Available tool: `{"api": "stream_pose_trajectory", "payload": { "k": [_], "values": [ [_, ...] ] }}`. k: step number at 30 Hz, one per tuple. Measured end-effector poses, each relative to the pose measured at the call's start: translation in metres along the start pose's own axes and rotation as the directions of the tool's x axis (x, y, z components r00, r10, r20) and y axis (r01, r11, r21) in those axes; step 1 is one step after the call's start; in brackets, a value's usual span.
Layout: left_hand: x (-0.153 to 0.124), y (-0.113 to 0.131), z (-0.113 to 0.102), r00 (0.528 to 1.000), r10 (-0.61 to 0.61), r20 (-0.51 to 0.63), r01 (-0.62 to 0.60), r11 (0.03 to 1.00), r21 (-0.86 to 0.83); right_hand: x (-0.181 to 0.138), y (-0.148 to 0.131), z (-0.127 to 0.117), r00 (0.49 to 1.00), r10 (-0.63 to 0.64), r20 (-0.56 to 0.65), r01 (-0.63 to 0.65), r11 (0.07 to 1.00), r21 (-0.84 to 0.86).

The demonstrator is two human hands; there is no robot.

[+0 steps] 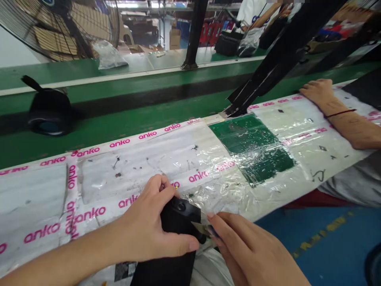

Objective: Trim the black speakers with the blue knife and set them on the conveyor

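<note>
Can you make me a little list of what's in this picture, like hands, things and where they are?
left hand: grips a black device at the near table edge
right hand: pinches a small flat piece against the device
table cover: white sheets under clear plastic, pink anko tape
green patch: bare green under the plastic, right of middle
other person's arm: rests on the table, far right
black part: on the green belt, left
fan: top left

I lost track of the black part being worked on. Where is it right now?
In the head view, the black part sits low and centre at the table's near edge, gripped by the left hand, with the right hand touching its right side.
</note>
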State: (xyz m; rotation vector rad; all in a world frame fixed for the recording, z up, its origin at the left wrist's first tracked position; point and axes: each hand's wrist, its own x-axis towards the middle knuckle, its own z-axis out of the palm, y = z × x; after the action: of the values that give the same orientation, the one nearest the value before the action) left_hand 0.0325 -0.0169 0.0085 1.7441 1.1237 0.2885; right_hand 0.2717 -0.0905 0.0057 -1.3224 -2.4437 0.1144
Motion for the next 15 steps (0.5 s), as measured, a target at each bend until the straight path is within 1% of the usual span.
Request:
{"api": "stream_pose_trajectory", "payload": {
  "k": [1, 2, 4, 11, 15],
  "values": [
    [0.001, -0.002, 0.001, 0.999, 0.033, -0.007, -0.034, 0.999, -0.032, 0.005, 0.001, -0.001, 0.998, -0.054, 0.013, 0.055, 0.997, -0.062],
    [0.002, -0.004, 0.002, 0.998, 0.064, -0.016, -0.065, 0.997, -0.052, 0.009, 0.002, -0.001, 0.997, -0.079, 0.026, 0.082, 0.991, -0.104],
    [0.003, -0.006, 0.003, 0.993, 0.114, -0.031, -0.116, 0.991, -0.065, 0.014, 0.003, -0.002, 0.994, -0.093, 0.05, 0.099, 0.986, -0.137],
    [0.007, -0.007, 0.002, 0.99, 0.139, 0.009, -0.137, 0.983, -0.123, 0.011, 0.002, -0.001, 0.992, -0.083, 0.099, 0.098, 0.982, -0.161],
    [0.01, -0.009, 0.004, 0.973, 0.23, 0.032, -0.22, 0.955, -0.199, 0.007, -0.001, -0.004, 0.984, -0.045, 0.171, 0.078, 0.978, -0.194]
  ]
}}
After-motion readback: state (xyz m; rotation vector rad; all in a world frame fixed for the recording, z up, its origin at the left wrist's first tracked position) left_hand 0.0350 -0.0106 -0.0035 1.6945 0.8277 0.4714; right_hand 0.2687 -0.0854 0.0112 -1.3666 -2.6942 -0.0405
